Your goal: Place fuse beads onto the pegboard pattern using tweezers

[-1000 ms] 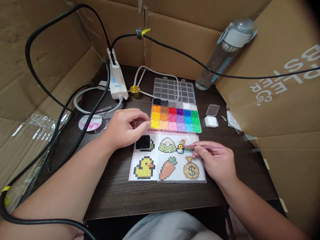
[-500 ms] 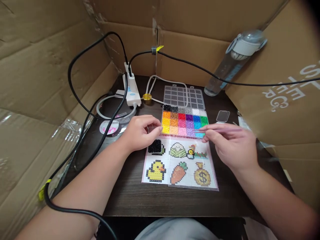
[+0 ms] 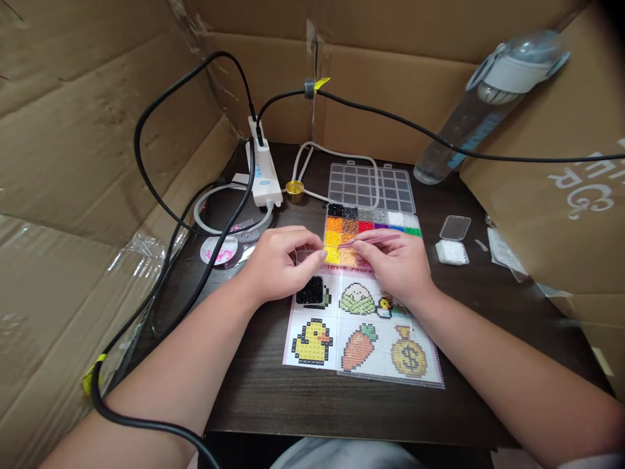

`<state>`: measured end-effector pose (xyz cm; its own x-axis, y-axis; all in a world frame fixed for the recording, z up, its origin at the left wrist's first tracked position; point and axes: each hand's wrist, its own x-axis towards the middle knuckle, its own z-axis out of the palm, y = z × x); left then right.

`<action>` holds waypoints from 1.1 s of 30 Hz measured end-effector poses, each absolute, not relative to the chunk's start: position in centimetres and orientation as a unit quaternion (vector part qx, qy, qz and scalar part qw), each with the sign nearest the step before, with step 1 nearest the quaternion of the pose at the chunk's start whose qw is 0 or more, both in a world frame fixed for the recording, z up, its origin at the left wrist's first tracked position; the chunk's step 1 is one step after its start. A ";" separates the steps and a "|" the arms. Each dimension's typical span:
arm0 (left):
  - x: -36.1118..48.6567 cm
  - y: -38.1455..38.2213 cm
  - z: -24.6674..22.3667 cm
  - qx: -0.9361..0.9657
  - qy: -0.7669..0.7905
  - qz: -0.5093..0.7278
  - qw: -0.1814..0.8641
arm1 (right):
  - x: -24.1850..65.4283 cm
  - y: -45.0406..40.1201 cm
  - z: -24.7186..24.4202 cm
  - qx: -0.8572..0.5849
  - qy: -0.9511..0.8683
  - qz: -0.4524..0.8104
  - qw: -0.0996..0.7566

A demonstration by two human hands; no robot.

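We find the right grip (image 3: 398, 267) holding tweezers (image 3: 374, 240) crosswise, tips leftward at yellow beads (image 3: 333, 256); left grip's (image 3: 283, 264) hold we cannot tell. Dark bench (image 3: 273, 394), cardboard walls (image 3: 390, 71).

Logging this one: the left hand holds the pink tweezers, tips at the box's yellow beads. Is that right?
Not quite: the head view shows the pink tweezers in the right hand, not the left hand; their tips are at the yellow beads.
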<state>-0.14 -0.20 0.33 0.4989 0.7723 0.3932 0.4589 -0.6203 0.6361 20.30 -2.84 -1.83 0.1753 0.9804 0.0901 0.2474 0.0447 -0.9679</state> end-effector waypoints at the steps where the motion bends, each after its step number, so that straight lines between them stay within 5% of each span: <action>1: -0.1 -0.2 0.3 0.834 0.369 0.337 0.233 | 20.3 -2.8 -1.8 -0.585 -0.523 0.371 0.497; 33: -0.1 -0.2 0.4 0.837 0.365 0.343 0.218 | 20.0 -2.7 -1.5 -0.563 -0.550 0.389 0.480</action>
